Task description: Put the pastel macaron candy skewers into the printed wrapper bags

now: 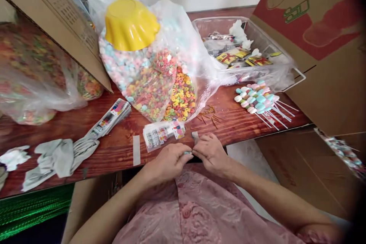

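My left hand (pixel 168 161) is closed at the table's front edge, its thumb and fingers pinched around something small and pale blue, too small to name. Touching or almost touching it, my right hand (pixel 211 154) is also closed in a pinch; what its fingertips hold is hidden. Just beyond my hands lie flat printed plastic wrappers (pixel 160 136) and scattered brown twist ties (pixel 213 116). A bunch of candy skewers on white sticks (pixel 259 97) rests to the right. Bags of ring-shaped candy (pixel 181 97) and pastel candy (pixel 120 61) stand behind.
A yellow fluted bowl (pixel 130 26) sits upside down on the bags. Behind right is a clear bin (pixel 257 69) of packets. Cardboard boxes (pixel 320 19) flank the table (pixel 114 160). At left lie grey gloves (pixel 60 158), a wrapper stack (pixel 111 118) and crumpled tissue (pixel 14 158).
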A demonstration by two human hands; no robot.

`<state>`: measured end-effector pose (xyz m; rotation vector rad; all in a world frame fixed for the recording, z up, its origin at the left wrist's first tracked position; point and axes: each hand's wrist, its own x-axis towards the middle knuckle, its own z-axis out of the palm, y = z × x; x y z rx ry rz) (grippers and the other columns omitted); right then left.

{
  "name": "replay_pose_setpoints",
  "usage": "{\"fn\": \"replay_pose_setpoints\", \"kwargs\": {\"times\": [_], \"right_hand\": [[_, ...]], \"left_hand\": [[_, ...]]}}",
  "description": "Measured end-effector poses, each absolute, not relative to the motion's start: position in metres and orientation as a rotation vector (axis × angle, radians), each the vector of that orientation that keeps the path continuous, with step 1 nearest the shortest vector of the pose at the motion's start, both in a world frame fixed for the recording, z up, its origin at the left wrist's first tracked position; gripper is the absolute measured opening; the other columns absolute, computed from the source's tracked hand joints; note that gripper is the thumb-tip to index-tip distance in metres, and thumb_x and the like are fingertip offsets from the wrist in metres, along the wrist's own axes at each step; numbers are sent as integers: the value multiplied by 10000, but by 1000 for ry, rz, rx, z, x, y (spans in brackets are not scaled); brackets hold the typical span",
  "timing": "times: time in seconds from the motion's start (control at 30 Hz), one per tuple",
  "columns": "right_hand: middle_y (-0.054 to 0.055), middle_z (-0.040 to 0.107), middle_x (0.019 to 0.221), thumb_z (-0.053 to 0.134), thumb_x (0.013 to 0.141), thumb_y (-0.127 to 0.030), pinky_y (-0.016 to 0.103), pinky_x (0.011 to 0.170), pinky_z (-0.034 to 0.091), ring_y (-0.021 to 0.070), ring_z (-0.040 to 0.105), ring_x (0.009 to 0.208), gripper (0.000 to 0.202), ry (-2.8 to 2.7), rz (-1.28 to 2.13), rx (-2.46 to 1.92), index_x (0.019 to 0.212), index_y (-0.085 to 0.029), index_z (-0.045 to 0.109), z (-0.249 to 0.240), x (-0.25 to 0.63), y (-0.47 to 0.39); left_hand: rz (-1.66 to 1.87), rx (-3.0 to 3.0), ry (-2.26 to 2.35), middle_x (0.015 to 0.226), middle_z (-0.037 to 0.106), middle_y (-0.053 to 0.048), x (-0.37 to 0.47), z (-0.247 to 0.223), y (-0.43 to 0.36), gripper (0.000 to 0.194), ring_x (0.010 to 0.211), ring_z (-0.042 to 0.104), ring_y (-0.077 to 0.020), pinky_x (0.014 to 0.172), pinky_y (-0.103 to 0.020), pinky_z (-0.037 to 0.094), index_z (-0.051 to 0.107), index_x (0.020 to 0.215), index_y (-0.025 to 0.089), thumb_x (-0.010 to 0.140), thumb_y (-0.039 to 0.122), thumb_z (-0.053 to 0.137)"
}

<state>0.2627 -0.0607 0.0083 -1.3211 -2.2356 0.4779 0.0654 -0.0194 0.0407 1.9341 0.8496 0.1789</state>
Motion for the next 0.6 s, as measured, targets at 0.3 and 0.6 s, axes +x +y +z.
{"fn": "replay_pose_setpoints", "kwargs": {"times": [0.3,0.6], "right_hand": [[44,725,892,549,943,-306,343,813,433,181,601,842,208,-1931,413,-1469,886,-235,736,0,285,-24],[108,667,916,521,842,-137,315,593,271,183,547,738,156,-2416,66,-1809,867,-154,674,-15,269,4]], "left_hand": [[493,1889,1114,667,570,-11,44,30,-14,307,649,499,-120,634,-251,394,661,710,166,924,292,481],[850,818,1243,592,599,27,39,28,-15,370,458,536,-70,435,-177,406,738,815,154,609,454,809]]}}
